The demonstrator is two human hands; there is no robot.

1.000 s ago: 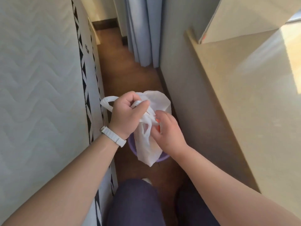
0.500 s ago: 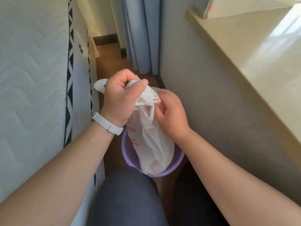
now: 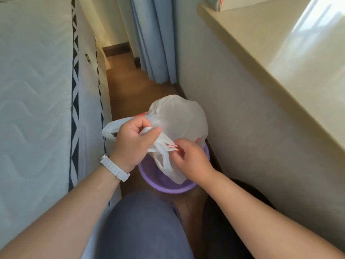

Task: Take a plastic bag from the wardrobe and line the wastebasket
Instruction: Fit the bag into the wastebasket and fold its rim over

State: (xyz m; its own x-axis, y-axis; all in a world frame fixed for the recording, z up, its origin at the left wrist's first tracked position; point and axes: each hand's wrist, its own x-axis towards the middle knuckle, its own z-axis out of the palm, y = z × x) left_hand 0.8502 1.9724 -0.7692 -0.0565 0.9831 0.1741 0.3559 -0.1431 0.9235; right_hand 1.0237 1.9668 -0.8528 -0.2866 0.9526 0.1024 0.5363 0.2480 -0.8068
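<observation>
L hand (image 3: 130, 143) fingers (image 3: 155, 131) clenched, thumb + forefinger pinching bunched edge of plastic bag (image 3: 179, 118); handle loop sticks out left of fist. R hand (image 3: 188, 161) pinches bag rim w/ red print, just right of L. Bag white, puffed up beyond both hands, lower end hanging into purple wastebasket (image 3: 168, 189). Wastebasket on brown floor (image 3: 130, 90), btwn mattress (image 3: 33, 90) on left + wall (image 3: 233, 118) on right, just ahead of knee (image 3: 141, 221). White watch (image 3: 115, 169) on L wrist. Blue curtain (image 3: 155, 43) at far end; sunlit ledge (image 3: 270, 53) upper right.

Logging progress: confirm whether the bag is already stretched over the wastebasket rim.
No: the left hand and right hand grip the bunched plastic bag; the wastebasket shows a bare near rim.
</observation>
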